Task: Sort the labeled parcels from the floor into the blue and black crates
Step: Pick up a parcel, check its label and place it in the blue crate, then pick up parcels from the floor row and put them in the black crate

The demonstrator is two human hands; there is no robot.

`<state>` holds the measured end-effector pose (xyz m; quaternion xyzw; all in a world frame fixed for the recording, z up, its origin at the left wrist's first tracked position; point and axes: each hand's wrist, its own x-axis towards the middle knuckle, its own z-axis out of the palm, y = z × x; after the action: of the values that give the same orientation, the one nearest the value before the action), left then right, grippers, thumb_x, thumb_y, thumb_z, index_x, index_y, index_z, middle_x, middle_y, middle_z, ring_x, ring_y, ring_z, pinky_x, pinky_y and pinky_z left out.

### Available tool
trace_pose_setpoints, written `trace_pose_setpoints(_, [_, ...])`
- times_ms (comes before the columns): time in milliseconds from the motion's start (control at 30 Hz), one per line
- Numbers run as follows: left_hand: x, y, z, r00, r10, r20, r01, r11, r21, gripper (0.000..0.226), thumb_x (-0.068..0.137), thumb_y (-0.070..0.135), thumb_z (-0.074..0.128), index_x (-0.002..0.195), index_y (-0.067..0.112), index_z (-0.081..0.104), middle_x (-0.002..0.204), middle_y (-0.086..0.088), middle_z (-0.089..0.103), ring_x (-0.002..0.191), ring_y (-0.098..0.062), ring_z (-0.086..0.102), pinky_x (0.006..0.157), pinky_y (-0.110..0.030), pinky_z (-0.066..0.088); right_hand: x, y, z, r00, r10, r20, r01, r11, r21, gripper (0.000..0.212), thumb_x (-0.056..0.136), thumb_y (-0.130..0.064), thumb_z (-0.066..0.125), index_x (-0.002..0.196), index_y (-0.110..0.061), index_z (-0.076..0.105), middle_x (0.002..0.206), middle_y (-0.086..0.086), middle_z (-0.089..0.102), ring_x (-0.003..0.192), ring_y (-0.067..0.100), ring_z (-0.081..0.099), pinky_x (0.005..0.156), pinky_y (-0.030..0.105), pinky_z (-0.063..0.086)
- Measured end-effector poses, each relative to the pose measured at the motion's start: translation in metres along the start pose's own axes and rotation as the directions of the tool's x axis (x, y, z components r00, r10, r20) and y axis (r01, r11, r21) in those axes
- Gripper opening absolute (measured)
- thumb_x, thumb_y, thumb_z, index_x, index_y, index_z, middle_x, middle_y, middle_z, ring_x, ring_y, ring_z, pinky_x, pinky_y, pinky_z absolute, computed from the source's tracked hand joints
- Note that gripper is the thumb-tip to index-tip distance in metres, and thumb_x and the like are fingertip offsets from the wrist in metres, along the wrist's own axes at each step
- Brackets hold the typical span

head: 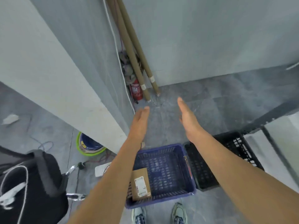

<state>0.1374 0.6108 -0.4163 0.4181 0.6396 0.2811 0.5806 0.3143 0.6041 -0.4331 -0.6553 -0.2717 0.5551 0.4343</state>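
The left hand is being held out flat over bare floor, fingers straight and together, nothing in it. Below and behind it, towards the person's shoes, a brown cardboard parcel is lying in the near-left corner of the blue crate, its long axis running roughly away from the person along the crate's left wall. The left forearm is passing just beside it, so that arm is judged the nearer. Its white label is turned upward (the print is too blurred to be read). The right hand is likewise being held open and empty, palm facing inward. The black crate is standing against the blue one's right side. No floor parcel is being shown ahead of the hands.
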Motion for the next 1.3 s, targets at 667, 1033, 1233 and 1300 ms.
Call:
trace_pose_setpoints(667, [-0.154,0.242,0.141,0.721,0.369,0.587,-0.478,0.878,0.036,0.012,0.104,0.039,0.054,0.104,0.028,0.059,0.112,0.001,0.06,0.098,-0.011,0.058,0.078,-0.029,0.048,-0.233,-0.206,-0.175,0.744,-0.313,-0.59,0.401,0.916,0.02,0.057,0.107,-0.054,0.051,0.154,-0.021,0.053,0.158,-0.001,0.049,0.146,0.021,0.047,0.125,0.049,0.034])
trace_pose_setpoints(1033, [-0.258,0.2,0.279,0.38,0.202,0.903,-0.581,0.811,0.063,0.028,0.101,0.047,0.055,0.12,0.027,0.061,0.127,0.001,0.061,0.119,-0.018,0.058,0.09,-0.043,0.048,-0.393,-0.116,-0.255,0.441,-0.045,-0.897,0.408,0.9,0.155,0.067,0.102,-0.065,0.052,0.156,-0.027,0.048,0.159,-0.002,0.049,0.145,0.023,0.047,0.123,0.053,0.037])
trace_pose_setpoints(1233, [-0.367,0.148,0.338,0.14,0.081,0.987,-0.631,0.775,0.025,0.035,0.103,0.047,0.052,0.128,0.023,0.057,0.123,0.003,0.059,0.117,-0.016,0.058,0.099,-0.044,0.048,-0.502,-0.053,-0.284,0.215,0.062,-0.975,0.458,0.875,0.157,0.059,0.106,-0.059,0.05,0.154,-0.025,0.049,0.158,-0.001,0.05,0.146,0.022,0.047,0.124,0.052,0.037])
trace_pose_setpoints(1300, [-0.407,0.127,0.353,0.062,0.041,0.997,-0.641,0.767,0.008,0.036,0.102,0.047,0.052,0.127,0.022,0.058,0.123,0.002,0.06,0.117,-0.016,0.059,0.096,-0.042,0.048,-0.538,-0.028,-0.29,0.148,0.108,-0.983,0.478,0.862,0.167,0.058,0.106,-0.057,0.051,0.154,-0.024,0.049,0.158,0.0,0.05,0.144,0.022,0.048,0.123,0.05,0.038])
